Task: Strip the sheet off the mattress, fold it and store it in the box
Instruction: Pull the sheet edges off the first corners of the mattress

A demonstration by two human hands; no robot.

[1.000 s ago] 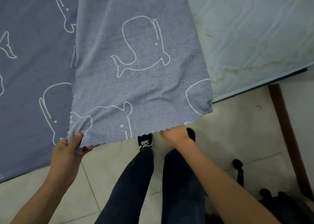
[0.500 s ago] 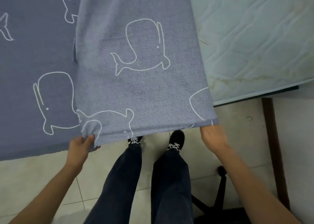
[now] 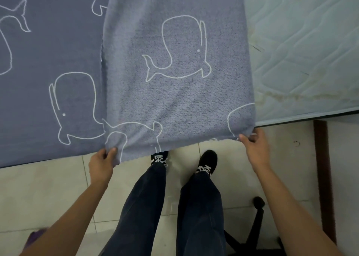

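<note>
Sheet [image 3: 174, 84] cloth, blue-grey with white whale outlines, fills the upper left and middle of the view. Its darker left part lies flat, with its near edge over the tiled floor [image 3: 38, 187]. At the lower left corner a purple scrap [image 3: 36, 236] shows on the tiles, too blurred to identify. A paler flap of the sheet is folded over the middle, and its zigzag-cut near edge hangs between the two hands. The left hand [image 3: 101, 164] pinches the flap's near left corner, thumb on top and fingers curled under the cloth. Below the edge stand two legs in dark trousers [image 3: 200, 207] and black shoes [image 3: 206, 161] with white laces. The right hand [image 3: 256, 149] grips the flap's near right corner, fingers curled round the hem and thumb against it. Just right of that corner the mattress [image 3: 303, 51] lies bare, pale green, quilted and stained. Beneath it, a black chair base [image 3: 254, 226] sits on the floor beside the right forearm, and a dark wooden strip [image 3: 322, 168] runs down the far right.
</note>
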